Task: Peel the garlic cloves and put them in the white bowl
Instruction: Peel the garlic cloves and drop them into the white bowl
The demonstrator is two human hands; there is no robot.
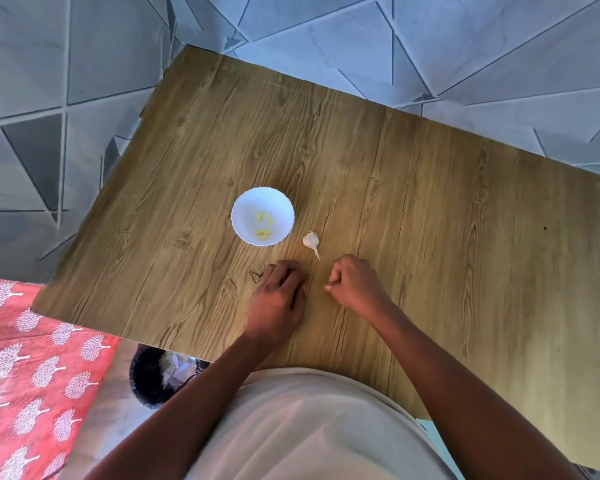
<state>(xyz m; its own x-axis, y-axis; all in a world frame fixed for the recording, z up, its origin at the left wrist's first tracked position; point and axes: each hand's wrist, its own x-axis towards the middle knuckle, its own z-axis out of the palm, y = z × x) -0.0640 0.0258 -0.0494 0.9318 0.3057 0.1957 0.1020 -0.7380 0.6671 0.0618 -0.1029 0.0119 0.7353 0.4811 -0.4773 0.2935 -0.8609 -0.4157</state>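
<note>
We see the white bowl point(262, 216) mid-frame with yellow peeled cloves point(264, 224) inside. The garlic bulb point(310, 240) waits just right of it, close for easy reach. Our left hand point(278, 299) lies curled on the table point(430, 202), and our right hand point(355, 284) is a fist; whether they hold anything, we cannot tell.

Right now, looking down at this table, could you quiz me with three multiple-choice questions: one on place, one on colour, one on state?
1. The whole white garlic bulb lies:
A. inside the bowl
B. on the table just right of the bowl
C. in the bin

2. The peeled cloves in the round white bowl look:
A. yellowish
B. purple
C. green

3. The right hand has:
A. fingers flat
B. curled fingers
C. the bowl held

Answers: B, the bulb rests on the wooden table; A, pale yellow pieces; B, fist-like, clear of the bowl.
</note>
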